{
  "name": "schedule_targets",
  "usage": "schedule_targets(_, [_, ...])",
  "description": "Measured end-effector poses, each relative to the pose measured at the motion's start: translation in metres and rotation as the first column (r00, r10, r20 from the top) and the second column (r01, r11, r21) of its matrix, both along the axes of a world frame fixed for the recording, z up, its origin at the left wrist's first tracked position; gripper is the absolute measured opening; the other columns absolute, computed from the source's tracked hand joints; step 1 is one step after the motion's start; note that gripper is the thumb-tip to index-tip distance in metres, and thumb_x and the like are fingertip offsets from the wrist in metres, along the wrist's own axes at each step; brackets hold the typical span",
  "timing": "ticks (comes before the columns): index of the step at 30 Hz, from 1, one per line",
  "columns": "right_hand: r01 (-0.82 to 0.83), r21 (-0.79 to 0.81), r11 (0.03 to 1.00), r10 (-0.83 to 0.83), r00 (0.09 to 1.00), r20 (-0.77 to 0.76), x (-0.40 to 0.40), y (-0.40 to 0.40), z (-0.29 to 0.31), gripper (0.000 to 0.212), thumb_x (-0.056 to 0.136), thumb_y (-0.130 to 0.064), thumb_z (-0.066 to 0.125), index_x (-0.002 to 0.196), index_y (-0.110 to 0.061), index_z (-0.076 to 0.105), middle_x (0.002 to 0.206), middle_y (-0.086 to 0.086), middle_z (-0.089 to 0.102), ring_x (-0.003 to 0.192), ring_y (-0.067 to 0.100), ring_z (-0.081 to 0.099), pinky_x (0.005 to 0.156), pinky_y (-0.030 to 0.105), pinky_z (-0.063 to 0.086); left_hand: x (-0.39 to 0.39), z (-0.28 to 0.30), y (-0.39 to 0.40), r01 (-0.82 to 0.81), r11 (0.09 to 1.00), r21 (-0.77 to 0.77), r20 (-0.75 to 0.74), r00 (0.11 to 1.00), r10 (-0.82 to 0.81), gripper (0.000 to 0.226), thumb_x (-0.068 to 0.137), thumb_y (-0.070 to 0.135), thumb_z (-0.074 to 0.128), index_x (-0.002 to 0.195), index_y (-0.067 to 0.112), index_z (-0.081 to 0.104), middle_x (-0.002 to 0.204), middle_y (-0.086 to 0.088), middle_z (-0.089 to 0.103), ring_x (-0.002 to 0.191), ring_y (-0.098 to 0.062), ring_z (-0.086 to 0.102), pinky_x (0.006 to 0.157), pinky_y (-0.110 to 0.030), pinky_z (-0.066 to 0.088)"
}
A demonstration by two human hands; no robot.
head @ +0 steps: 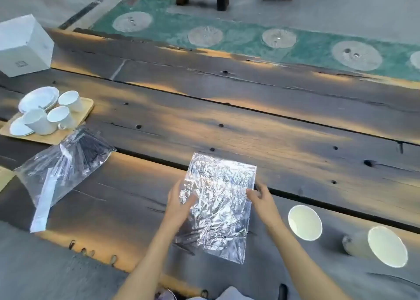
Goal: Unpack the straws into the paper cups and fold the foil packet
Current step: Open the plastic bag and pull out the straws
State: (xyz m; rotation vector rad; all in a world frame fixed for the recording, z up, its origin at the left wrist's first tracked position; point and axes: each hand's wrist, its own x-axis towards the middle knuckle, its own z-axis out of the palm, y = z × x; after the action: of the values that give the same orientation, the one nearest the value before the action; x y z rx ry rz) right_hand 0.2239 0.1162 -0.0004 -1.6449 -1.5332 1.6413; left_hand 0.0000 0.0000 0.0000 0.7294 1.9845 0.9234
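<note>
A crinkled silver foil packet [219,199] lies flat on the dark wooden table [250,129], with dark straws showing at its near left corner. My left hand [179,200] rests on the packet's left edge, thumb on top of the foil. My right hand [259,196] touches its right edge, fingers spread. Two white paper cups stand to the right: a nearer one [304,222] and one further right [384,246]; both look empty. A second clear bag of dark straws [66,163] lies at the left with a white paper strip.
A wooden tray [84,108] at the left holds white ceramic cups and saucers. A white box [25,45] sits at the far left corner. Beyond the table edge are a green patterned rug and wooden furniture legs. A gap runs between the table planks.
</note>
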Motion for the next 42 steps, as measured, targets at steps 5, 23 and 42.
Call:
schedule_targets(5, [0.154, -0.128, 0.98, -0.146, 0.987, 0.075, -0.018, 0.014, -0.026, 0.056, 0.1, -0.027, 0.056, 0.148, -0.007, 0.034, 0.145, 0.012, 0.048, 0.119, 0.024, 0.056, 0.098, 0.037, 0.046, -0.037, -0.019, 0.035, -0.032, 0.992, -0.126, 0.161, 0.986, 0.052, 0.077, 0.089, 0.046, 0.067, 0.153, 0.03, 0.027, 0.159, 0.003, 0.031, 0.138, -0.019, 0.038, 0.103, -0.037, 0.038])
schedule_targets(23, [0.385, -0.293, 0.875, -0.384, 0.921, 0.063, -0.034, 0.064, -0.067, 0.025, 0.1, -0.011, 0.056, 0.076, -0.01, 0.052, 0.061, 0.008, 0.051, 0.046, 0.012, 0.047, 0.042, 0.021, 0.037, -0.08, -0.062, 0.124, -0.14, 0.96, -0.241, 0.185, 0.965, 0.187, 0.012, 0.093, 0.017, 0.065, 0.105, 0.016, 0.066, 0.098, 0.004, 0.066, 0.087, -0.01, 0.059, 0.081, -0.029, 0.046])
schedule_targets(42, [0.378, 0.089, 0.922, -0.311, 0.855, -0.415, 0.036, -0.051, 0.08, 0.041, 0.088, -0.04, 0.061, 0.07, -0.003, 0.059, 0.066, 0.002, 0.058, 0.061, 0.013, 0.051, 0.059, 0.018, 0.047, 0.0, 0.079, -0.006, -0.244, 0.939, 0.244, 0.315, 0.935, 0.162, 0.026, 0.098, 0.013, 0.059, 0.075, 0.005, 0.068, 0.064, -0.002, 0.061, 0.065, -0.018, 0.052, 0.068, -0.032, 0.046])
